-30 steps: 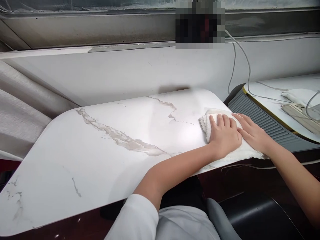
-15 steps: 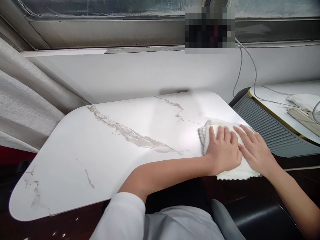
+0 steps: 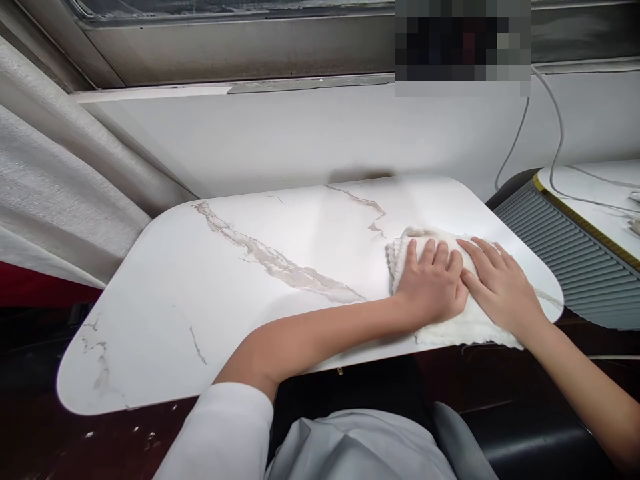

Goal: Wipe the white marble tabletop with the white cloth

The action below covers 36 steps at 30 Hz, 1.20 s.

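A folded white cloth point(image 3: 443, 333) with a scalloped edge lies on the white marble-patterned table point(image 3: 165, 267), towards its right end. Its near edge hangs slightly past the table's front edge. My left hand point(image 3: 434, 283) presses down on the cloth's left part, fingers apart and slightly bent. On the cloth's right part lies my right hand point(image 3: 505, 287), flat with fingers spread. The left thumb and the right thumb meet or nearly meet. Both palms hide much of the cloth.
Behind the table runs a white wall point(image 3: 280, 137) below a window frame point(image 3: 250, 53). A light curtain point(image 3: 65, 153) hangs at left. Right of the table stands a ribbed grey desk point(image 3: 575, 247), with cables point(image 3: 561, 133) trailing onto it. A dark chair point(image 3: 540, 433) is at lower right.
Both hands and the cloth have slid left along the table, baring its right end. The view has tilted down and turned a little left.
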Each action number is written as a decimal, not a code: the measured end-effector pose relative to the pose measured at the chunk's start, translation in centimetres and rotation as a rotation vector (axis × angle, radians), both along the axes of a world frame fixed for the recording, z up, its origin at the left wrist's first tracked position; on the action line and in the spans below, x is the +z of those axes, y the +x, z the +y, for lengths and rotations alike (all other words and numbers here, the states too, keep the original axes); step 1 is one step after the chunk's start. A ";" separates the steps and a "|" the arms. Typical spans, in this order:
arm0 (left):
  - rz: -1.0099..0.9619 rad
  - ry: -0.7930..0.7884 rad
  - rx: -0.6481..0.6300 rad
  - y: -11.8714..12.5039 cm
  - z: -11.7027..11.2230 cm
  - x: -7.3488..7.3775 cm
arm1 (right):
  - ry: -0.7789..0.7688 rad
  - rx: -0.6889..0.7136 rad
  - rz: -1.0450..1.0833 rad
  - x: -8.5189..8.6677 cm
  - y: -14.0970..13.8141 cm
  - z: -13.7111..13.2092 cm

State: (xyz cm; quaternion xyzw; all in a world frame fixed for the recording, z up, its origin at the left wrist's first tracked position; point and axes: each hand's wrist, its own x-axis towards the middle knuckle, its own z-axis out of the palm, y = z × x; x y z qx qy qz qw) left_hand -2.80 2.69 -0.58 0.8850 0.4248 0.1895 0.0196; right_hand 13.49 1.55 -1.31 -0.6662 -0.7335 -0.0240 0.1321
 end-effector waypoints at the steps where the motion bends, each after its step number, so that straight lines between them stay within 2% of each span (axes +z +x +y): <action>1: -0.006 -0.007 0.019 0.0 0.7 0.0 | -0.006 0.008 0.005 0.0 -0.1 0.9; 5: -0.039 -0.055 0.088 -0.8 4.6 0.0 | 0.001 0.027 0.029 0.0 -1.1 5.5; 8: -0.049 -0.118 0.091 -1.7 8.0 0.2 | 0.050 0.035 0.018 -0.1 -2.1 8.7; 15: -0.120 -0.163 0.141 -2.2 13.9 0.3 | 0.033 -0.009 0.011 0.0 -3.2 14.2; 24: -0.187 -0.140 0.157 -3.0 18.5 0.1 | 0.022 -0.009 0.101 0.3 -4.4 19.2; 29: -0.186 -0.103 0.189 -3.7 20.5 -0.1 | 0.044 -0.021 0.099 0.3 -5.6 21.1; 36: -0.151 -0.099 0.199 -5.9 22.4 0.2 | -0.015 -0.061 0.054 0.5 -7.9 23.0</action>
